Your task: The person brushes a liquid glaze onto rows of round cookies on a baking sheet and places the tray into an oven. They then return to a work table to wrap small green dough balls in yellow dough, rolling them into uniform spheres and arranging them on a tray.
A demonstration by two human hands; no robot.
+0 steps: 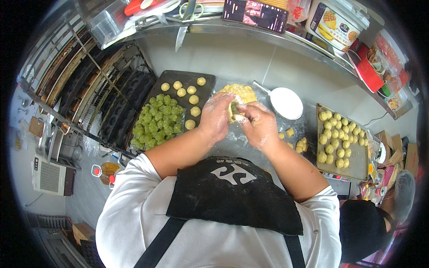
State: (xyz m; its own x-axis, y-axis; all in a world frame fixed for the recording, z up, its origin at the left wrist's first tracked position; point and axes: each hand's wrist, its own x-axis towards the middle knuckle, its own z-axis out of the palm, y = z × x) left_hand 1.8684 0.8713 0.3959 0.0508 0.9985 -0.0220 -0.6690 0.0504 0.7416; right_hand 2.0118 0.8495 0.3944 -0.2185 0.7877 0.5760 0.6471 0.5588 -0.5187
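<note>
Between both floury hands is a piece of yellow dough [231, 115] with green filling [235, 107] showing in it. My left hand [216, 115] grips its left side, and my right hand [259, 122] pinches it from the right with thumb and fingers. Just beyond lies a large flattened mass of yellow dough [239, 92] on the floured steel worktop [234, 140]. A dark baking tray [209, 80] at the left carries several round dough balls [193, 99] and a heap of green filling balls [159, 117]. Small cut dough pieces [301, 144] lie right of my right forearm.
A white-filled pan with a handle [286, 103] sits back right. Farther right, another tray [348, 172] holds many dough balls. Overhead, a shelf [207, 28] bears a phone, scissors, a tub and a knife [181, 37] jutting out. A rack [110, 80] stands left; another person [363, 231] is at right.
</note>
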